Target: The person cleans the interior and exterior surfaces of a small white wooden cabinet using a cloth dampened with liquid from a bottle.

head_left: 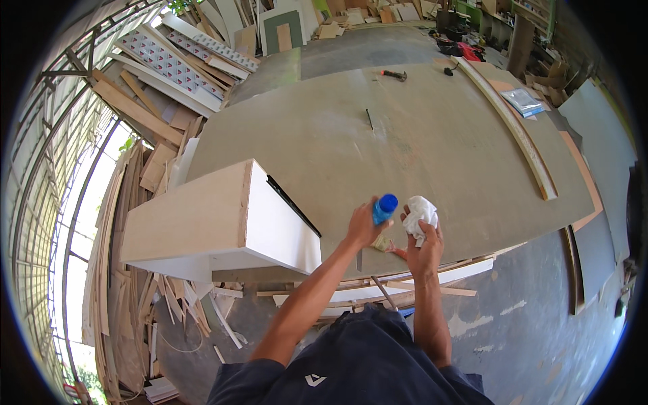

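My left hand [362,225] is wrapped round a blue bottle [383,209] with a darker blue cap, tilted over the near part of the large work table [304,135]. Just to its right, my right hand [426,248] grips a crumpled white cloth [420,217], its fingers behind and around it. The bottle and the cloth are close together but apart. To the left of my hands stands a white-and-wood drawer or box [283,219], with a black rail [291,204] along its top side edge. A small pale wad with a reddish part [385,244] lies below the bottle.
A hammer [393,75] and a thin dark tool [369,119] lie on the far half of the table. A long wooden beam [509,125] runs along the right, beside a plastic packet [522,102]. Wood offcuts [182,300] clutter the floor at left; boards [169,64] lean behind.
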A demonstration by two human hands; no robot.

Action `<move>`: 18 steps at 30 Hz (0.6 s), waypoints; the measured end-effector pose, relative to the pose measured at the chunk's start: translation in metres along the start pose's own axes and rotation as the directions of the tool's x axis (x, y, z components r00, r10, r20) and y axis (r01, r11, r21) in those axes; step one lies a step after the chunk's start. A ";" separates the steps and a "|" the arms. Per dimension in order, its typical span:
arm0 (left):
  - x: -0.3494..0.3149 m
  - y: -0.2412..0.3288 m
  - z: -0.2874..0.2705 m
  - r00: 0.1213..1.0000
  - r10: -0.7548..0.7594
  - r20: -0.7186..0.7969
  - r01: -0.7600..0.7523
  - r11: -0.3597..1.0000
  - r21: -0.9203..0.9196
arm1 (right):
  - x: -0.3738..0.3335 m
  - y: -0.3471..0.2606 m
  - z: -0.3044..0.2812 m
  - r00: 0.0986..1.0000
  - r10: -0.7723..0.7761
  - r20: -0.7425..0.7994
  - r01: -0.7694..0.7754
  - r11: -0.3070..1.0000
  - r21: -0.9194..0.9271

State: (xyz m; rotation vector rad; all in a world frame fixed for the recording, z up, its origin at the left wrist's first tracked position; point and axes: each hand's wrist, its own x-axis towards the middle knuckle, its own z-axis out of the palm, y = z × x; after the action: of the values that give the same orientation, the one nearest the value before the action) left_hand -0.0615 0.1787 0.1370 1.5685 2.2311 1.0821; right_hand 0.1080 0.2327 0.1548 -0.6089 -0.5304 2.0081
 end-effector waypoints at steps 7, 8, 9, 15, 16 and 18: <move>0.052 -0.049 0.041 0.993 -0.048 -0.105 0.033 0.989 -0.142 | -0.040 -0.025 -0.033 0.994 -0.083 -0.064 0.077 0.993 -0.092; 0.057 -0.059 0.047 0.993 -0.047 -0.104 0.031 0.989 -0.145 | -0.045 -0.020 -0.046 0.990 -0.115 -0.078 0.108 0.990 -0.095; 0.056 -0.069 0.057 0.993 -0.081 -0.084 0.064 0.980 -0.190 | -0.053 -0.015 -0.061 0.984 -0.141 -0.106 0.130 0.986 -0.103; 0.061 -0.058 0.051 0.973 -0.216 -0.082 0.195 0.959 -0.206 | -0.086 -0.008 -0.094 0.983 -0.029 -0.183 0.011 0.995 -0.102; 0.060 -0.054 0.047 0.978 -0.192 -0.085 0.175 0.969 -0.173 | -0.087 -0.006 -0.095 0.983 -0.019 -0.183 -0.001 0.994 -0.113; 0.049 -0.033 0.038 0.970 -0.222 -0.102 0.204 0.965 -0.165 | -0.084 -0.002 -0.091 0.981 -0.012 -0.192 -0.009 0.994 -0.113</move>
State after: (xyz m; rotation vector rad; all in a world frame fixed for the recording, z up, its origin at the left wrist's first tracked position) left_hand -0.0855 0.2327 0.0995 1.2004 2.2671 1.2779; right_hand 0.2016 0.1709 0.1022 -0.8624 -0.5291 1.9018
